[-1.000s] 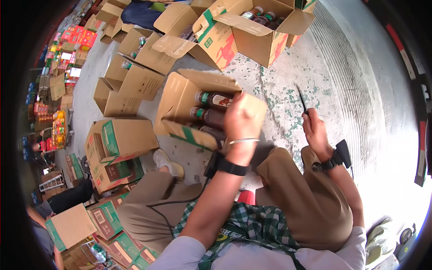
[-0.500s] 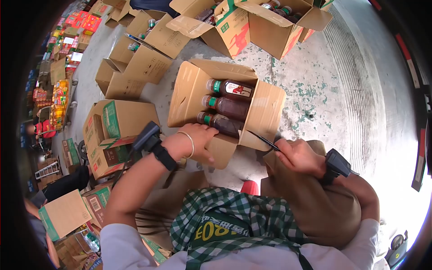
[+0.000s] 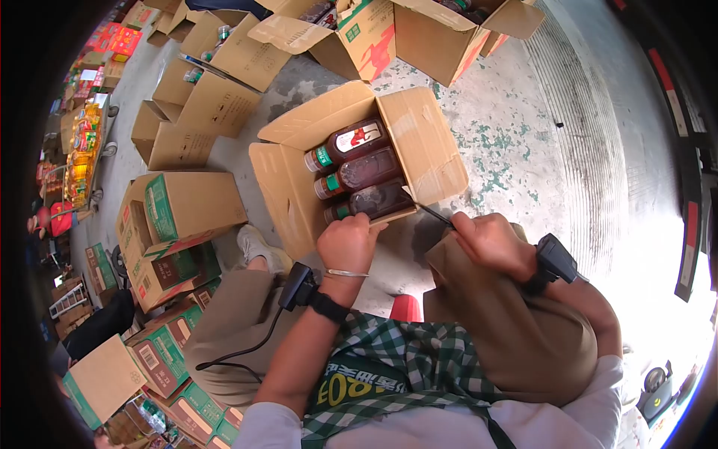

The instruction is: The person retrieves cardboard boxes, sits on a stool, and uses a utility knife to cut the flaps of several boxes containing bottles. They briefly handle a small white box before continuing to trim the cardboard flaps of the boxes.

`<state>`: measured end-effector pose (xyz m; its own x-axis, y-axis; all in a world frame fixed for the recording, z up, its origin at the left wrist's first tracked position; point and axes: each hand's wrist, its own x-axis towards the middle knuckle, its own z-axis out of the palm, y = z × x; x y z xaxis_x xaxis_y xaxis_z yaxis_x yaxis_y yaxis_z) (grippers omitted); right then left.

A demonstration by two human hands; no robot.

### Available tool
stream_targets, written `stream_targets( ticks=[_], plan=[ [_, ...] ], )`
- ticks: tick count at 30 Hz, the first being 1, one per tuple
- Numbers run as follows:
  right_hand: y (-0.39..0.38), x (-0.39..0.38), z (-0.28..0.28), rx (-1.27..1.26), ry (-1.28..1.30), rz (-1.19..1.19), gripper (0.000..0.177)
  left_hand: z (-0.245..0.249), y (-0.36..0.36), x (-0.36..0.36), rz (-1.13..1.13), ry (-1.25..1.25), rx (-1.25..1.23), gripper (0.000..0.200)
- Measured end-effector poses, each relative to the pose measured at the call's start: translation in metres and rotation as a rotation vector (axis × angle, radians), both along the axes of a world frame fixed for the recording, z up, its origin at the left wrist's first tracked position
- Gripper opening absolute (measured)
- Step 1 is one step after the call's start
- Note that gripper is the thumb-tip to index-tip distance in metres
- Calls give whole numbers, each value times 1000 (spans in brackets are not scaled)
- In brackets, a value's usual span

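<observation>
The left hand (image 3: 348,243) is curled nearly closed, its fingers set on the near edge of the open cardboard box (image 3: 432,146); by the closed fingers of the right hand (image 3: 493,241), a thin dark pointed tool (image 3: 431,212) is held, tip at the box's near right corner. The box is placed just beyond both sets of fingers, plain brown inside, with three flaps seen spread and shiny tape on the right one. In it three dark brown bottles (image 3: 372,170) are counted, laid side by side, green-banded necks turned leftward; the nearest is all but met by the left fingers. On the farthest, a white label (image 3: 358,138) with a red figure is shown; its print is too small to be read. Well beyond the fingers, two large open cartons (image 3: 422,56) are seen, bottles inside; a red figure is printed on the left one
</observation>
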<state>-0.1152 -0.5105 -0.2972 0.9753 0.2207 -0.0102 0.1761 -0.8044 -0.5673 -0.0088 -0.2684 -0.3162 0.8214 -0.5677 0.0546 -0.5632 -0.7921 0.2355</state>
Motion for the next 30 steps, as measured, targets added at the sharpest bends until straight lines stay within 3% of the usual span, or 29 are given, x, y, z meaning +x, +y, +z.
stream_targets(
  ticks=[4,5,8,10,30],
  plan=[
    [-5,-3,3,-46,0,11,11,0,-2,-5,31,-30,42,35],
    [-7,-1,8,-49,195,4,10,0,-4,-7,38,-8,38,34],
    [-6,-2,-2,-99,35,33,10,1,-12,-11,38,4,-30,32],
    [-6,-3,-2,-100,65,5,11,1,-12,-12,71,-18,92,31],
    [-11,-4,-18,-80,-54,7,12,10,-16,-13,31,30,48,29]
  ],
)
